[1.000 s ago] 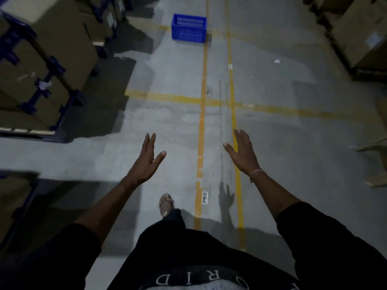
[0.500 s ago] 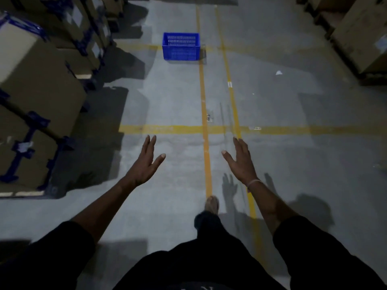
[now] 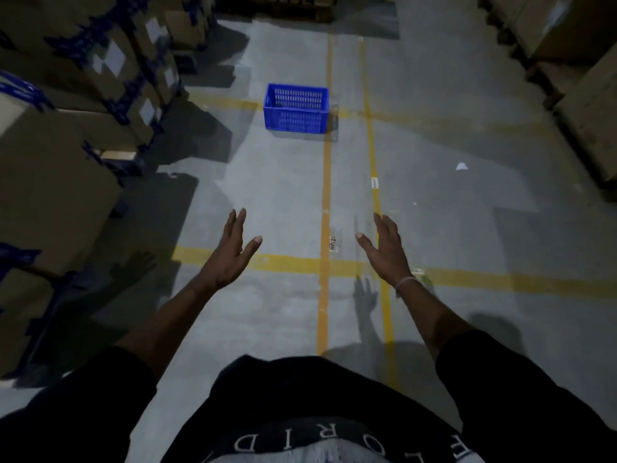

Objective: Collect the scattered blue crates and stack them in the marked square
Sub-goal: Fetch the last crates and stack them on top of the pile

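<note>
One blue slotted crate (image 3: 295, 107) stands upright and empty on the grey concrete floor ahead, just left of two long yellow floor lines (image 3: 325, 182). My left hand (image 3: 230, 253) and my right hand (image 3: 385, 250) are stretched out in front of me with straight fingers, palms turned toward each other, holding nothing. Both hands are well short of the crate, with a stretch of floor between. A yellow cross line (image 3: 290, 262) runs under my hands.
Stacked cardboard boxes on blue pallet racks (image 3: 70, 135) line the left side of the aisle. More boxes on pallets (image 3: 581, 71) stand along the right. A white paper scrap (image 3: 461, 166) lies on the floor to the right.
I have walked forward along the aisle; the blue crate now appears larger and lower in view. The yellow cross line has slid down under my hands, which stay outstretched and open.
</note>
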`<state>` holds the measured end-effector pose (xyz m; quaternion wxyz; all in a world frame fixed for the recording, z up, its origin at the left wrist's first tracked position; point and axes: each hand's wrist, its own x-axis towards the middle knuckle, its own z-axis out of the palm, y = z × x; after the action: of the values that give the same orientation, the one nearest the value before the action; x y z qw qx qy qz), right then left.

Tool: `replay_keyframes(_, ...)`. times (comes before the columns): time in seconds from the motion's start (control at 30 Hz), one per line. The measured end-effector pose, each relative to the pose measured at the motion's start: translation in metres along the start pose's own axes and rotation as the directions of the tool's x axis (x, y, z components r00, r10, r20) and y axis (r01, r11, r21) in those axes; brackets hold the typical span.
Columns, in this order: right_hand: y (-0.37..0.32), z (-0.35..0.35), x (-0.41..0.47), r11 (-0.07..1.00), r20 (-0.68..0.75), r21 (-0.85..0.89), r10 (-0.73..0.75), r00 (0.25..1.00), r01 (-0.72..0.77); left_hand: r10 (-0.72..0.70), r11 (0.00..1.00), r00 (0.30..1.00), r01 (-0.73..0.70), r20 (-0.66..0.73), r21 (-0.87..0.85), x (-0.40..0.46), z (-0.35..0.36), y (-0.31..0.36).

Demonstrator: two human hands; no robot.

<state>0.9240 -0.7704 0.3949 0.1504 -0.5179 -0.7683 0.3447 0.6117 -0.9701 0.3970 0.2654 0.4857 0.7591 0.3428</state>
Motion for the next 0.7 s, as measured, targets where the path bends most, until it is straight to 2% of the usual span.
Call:
replay_keyframes(0.17,-0.021,-0.01,0.121,0.999,0.027,-0.035,-0.029,0.999,0.03,-0.019,1.0,1.0,0.019,0.005,-0.018,0.104,-0.011,-0.001)
replay_keyframes(0.5,-0.064,0.023,0.378,1.0,0.035,-0.02,0.016,0.999,-0.015,-0.055,0.998,0.998,0.055,0.01,-0.039,0.374,-0.059,-0.063)
replay_keyframes(0.7,-0.114,0.035,0.518,0.999,0.009,0.023,0.045,0.999,-0.045,-0.021,0.998,0.992,0.014,0.122,0.063,0.527,-0.106,-0.071)
